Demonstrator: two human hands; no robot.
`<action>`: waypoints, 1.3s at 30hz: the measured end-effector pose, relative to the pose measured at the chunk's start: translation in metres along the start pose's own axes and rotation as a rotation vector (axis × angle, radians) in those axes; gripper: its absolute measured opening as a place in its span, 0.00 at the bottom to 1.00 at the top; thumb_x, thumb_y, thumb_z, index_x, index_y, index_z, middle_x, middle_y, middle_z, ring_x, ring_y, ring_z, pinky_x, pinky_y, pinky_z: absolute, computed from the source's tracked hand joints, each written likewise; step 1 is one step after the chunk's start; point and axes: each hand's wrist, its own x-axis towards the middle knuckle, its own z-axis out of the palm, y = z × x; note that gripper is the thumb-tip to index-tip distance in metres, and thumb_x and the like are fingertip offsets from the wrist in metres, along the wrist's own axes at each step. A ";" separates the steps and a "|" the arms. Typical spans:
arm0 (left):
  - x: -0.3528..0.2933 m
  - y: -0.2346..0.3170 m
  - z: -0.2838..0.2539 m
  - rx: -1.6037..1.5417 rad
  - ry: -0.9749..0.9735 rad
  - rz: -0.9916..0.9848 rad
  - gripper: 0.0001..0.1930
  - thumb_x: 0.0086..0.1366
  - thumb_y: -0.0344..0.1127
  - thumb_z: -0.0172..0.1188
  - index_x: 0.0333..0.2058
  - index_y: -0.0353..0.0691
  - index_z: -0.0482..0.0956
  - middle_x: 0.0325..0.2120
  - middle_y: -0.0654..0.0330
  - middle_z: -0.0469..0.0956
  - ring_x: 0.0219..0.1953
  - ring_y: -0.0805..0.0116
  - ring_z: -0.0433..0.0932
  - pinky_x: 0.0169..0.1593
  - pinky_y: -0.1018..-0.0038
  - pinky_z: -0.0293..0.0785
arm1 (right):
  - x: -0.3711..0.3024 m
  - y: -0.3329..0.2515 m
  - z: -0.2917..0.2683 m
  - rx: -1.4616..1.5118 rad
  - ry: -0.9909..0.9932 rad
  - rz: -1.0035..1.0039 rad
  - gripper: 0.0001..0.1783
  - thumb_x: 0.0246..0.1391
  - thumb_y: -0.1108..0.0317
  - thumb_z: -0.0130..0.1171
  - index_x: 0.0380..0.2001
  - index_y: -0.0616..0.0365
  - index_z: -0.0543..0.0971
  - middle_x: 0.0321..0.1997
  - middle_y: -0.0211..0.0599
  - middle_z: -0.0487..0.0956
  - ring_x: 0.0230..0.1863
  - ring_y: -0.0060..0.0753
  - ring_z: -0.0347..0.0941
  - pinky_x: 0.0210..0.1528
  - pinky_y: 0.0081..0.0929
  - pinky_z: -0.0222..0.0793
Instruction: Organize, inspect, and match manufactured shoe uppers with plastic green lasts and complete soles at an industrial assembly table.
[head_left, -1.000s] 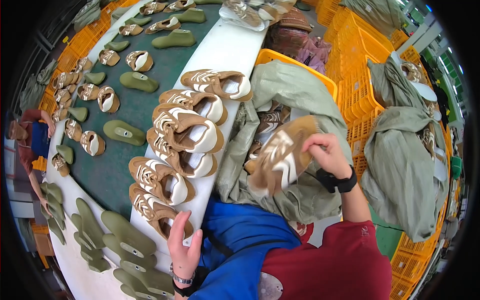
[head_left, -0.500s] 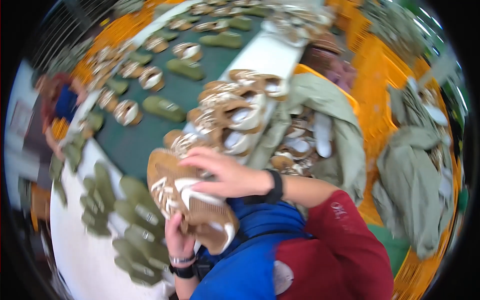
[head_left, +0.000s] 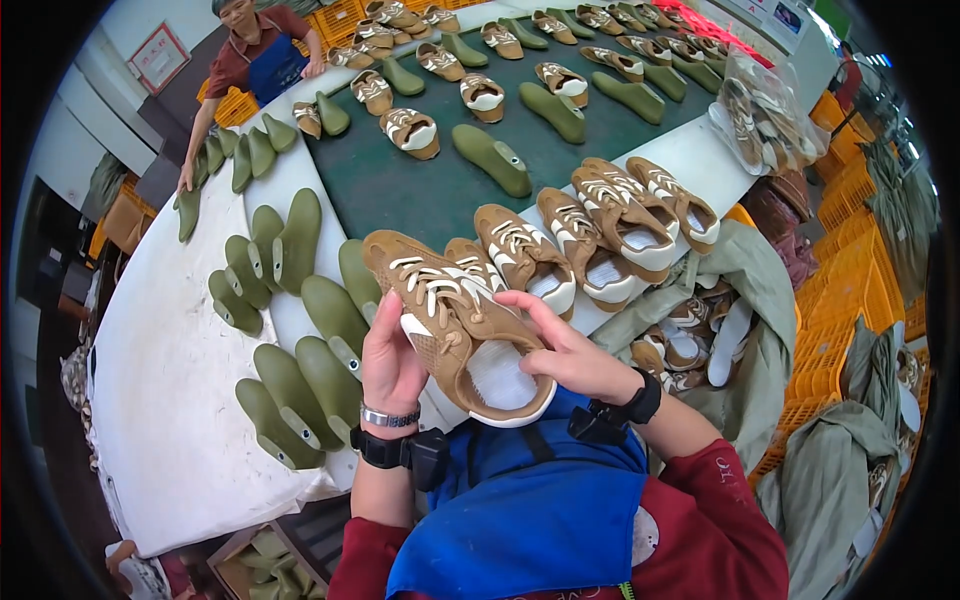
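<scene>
A brown sneaker [head_left: 450, 335] with white laces and a pale insole is held up in front of my chest, toe pointing away and opening toward me. My left hand [head_left: 392, 362] grips its left side, fingers passing underneath. My right hand [head_left: 572, 352] holds the right side of the collar, thumb near the opening. Just beyond stands a row of similar sneakers [head_left: 520, 258] on the white table edge. To the left of my left hand, green shoe lasts [head_left: 330, 312] rest in groups on the white tabletop [head_left: 165, 420].
A green surface [head_left: 385, 190] carries sneakers and lasts. At far left a co-worker [head_left: 262, 60] touches a last. On the right are a grey-green cloth-lined container [head_left: 765, 290] of shoes, a clear bag [head_left: 770, 115] of sneakers and orange crates [head_left: 850, 285].
The sneaker has turned from showing its side and sole to showing its laces and opening. My right hand has moved from over the sole to the collar. The view has shifted.
</scene>
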 end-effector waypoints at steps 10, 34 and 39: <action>0.017 0.004 -0.036 0.113 0.122 0.035 0.18 0.59 0.23 0.49 0.50 0.35 0.64 0.44 0.54 0.72 0.44 0.63 0.74 0.46 0.68 0.74 | -0.003 -0.013 0.022 -0.102 0.022 -0.180 0.35 0.40 0.82 0.38 0.58 0.61 0.51 0.57 0.41 0.57 0.62 0.29 0.51 0.62 0.25 0.46; -0.016 0.008 0.018 2.129 0.131 0.946 0.18 0.45 0.23 0.53 0.39 0.32 0.69 0.39 0.47 0.74 0.39 0.52 0.75 0.42 0.66 0.73 | 0.002 -0.014 0.035 -1.206 0.401 -0.568 0.20 0.43 0.65 0.58 0.43 0.51 0.73 0.39 0.39 0.68 0.37 0.36 0.69 0.38 0.30 0.66; 0.002 -0.010 0.029 2.136 0.047 0.775 0.18 0.46 0.21 0.50 0.39 0.32 0.69 0.39 0.46 0.73 0.41 0.50 0.73 0.44 0.64 0.71 | -0.011 0.001 0.028 -1.244 0.307 -0.572 0.15 0.40 0.54 0.62 0.30 0.49 0.76 0.27 0.29 0.64 0.23 0.27 0.68 0.21 0.23 0.65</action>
